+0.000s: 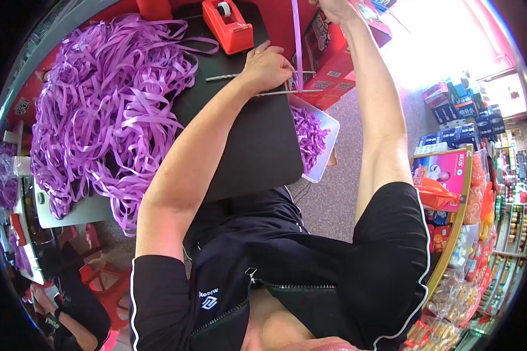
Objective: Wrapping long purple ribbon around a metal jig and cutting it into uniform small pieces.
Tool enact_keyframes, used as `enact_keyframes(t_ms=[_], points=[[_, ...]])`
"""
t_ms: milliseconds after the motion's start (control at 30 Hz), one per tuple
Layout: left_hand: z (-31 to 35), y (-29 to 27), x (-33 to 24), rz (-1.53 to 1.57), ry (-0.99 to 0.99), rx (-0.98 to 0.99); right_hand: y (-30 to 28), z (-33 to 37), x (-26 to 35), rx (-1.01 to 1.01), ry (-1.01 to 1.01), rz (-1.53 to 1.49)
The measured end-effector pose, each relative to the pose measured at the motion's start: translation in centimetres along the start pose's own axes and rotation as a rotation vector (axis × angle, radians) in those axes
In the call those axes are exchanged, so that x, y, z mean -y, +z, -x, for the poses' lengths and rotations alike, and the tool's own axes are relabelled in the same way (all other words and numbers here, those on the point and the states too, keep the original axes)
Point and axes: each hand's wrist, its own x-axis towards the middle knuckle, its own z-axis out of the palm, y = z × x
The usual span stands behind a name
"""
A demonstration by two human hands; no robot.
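My left hand [267, 69] lies at the right edge of the black tabletop [246, 152], over a thin metal rod [219, 77]. Its fingers are curled down next to a taut purple ribbon [297, 41], and whatever they grip is hidden. A second thin rod [301, 92] lies just nearer to me. From the rods the ribbon runs straight up out of view. My right hand [334, 10] is raised at the top edge, close to the ribbon, fingers bent and partly cut off. A large tangled heap of purple ribbon [114, 111] covers the table's left.
A red tape dispenser [231, 29] stands at the far edge. Beyond my left hand are red cartons [334, 64]. A white bin [331, 131] with purple ribbon pieces sits below the table's right edge. Shelves of packaged goods [480, 234] line the right; another person [70, 316] sits lower left.
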Motion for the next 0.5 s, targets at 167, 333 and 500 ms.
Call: enact_keyframes(t_ms=[167, 333, 500], points=[[0.3, -0.5, -0.9, -0.086, -0.020, 0.046, 1.4, 0.5, -6.6, 0.016, 0.173, -0.168], [0.4, -0.2, -0.9, -0.090, -0.024, 0.039, 3.8, 1.0, -12.1, 0.016, 0.163, -0.278], [0.4, -0.2, -1.0, -0.055, -0.014, 0.018, 5.8, 3.0, -15.6, 0.002, 0.344, -0.212]])
